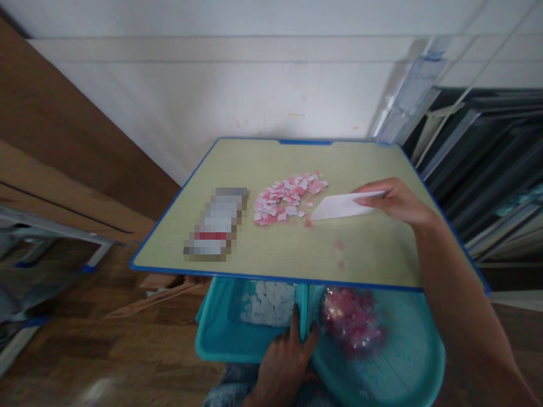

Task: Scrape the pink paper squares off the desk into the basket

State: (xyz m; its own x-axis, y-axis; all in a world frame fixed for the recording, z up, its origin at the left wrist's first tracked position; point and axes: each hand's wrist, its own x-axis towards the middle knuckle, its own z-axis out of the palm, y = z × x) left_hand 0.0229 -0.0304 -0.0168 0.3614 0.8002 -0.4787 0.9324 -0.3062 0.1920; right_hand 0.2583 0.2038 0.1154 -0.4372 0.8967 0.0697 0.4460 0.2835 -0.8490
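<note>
My right hand [392, 200] pinches a thin white card-like sheet [343, 207] with a slanted end, held low above the table. Just left of that end lies a heap of small pink and white square pieces [288, 198], with a few loose ones beside it. My left hand [286, 359] is below the table's front edge, its finger and thumb closed over the adjoining rims of a teal tray [233, 353] and a round teal basin [436, 362]. White pieces [269, 302] lie in the tray. A clear bag of pink pieces [354, 322] lies in the basin.
The small yellowish table [254, 260] has a blue edge and stands against a white wall. A blurred-out phone-like object [218, 220] lies on its left side. A clear plastic bottle [407, 99] stands at the back right corner. Dark panels [492, 135] lean at the right.
</note>
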